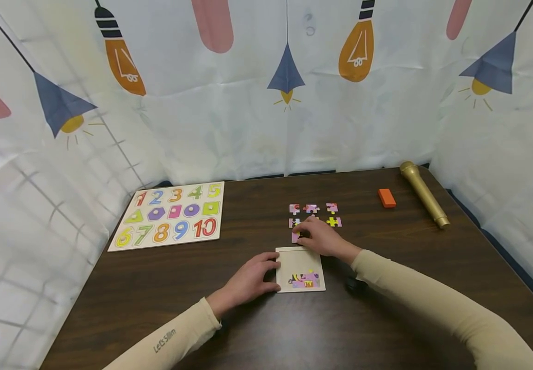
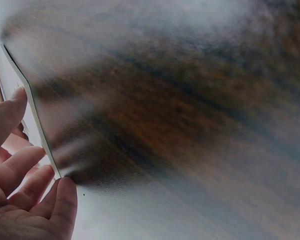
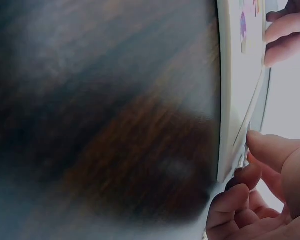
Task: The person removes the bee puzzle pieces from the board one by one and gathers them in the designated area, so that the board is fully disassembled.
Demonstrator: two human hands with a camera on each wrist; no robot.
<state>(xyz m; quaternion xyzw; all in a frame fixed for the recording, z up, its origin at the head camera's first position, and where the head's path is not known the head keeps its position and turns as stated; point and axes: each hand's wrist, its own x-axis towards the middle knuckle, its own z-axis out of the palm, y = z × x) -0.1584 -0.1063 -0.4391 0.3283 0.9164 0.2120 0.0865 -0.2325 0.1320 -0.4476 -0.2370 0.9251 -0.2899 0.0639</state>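
My left hand [image 1: 254, 275] rests at the left edge of a small wooden puzzle tray [image 1: 287, 264], its fingertips and thumb spread along the rim. A few joined puzzle pieces [image 1: 305, 280] lie in the tray's lower right part. Just beyond the far edge, my right hand [image 1: 322, 235] pinches a pink puzzle piece [image 1: 295, 238] between thumb and forefinger, partly hidden by the fingers. Other loose pieces lie around it, among them a yellow-and-pink piece [image 1: 334, 222] and a pink piece [image 1: 311, 208]. In the right wrist view the right hand [image 3: 270, 195] has its fingers curled beside the tray [image 3: 235, 100].
A number-and-shape board [image 1: 164, 218] lies at the left on the dark wooden table [image 1: 243, 221]. Toward the back right are an orange block [image 1: 387, 198] and a gold microphone [image 1: 424, 195]. Patterned cloth [image 1: 247, 128] hangs behind and at both sides.
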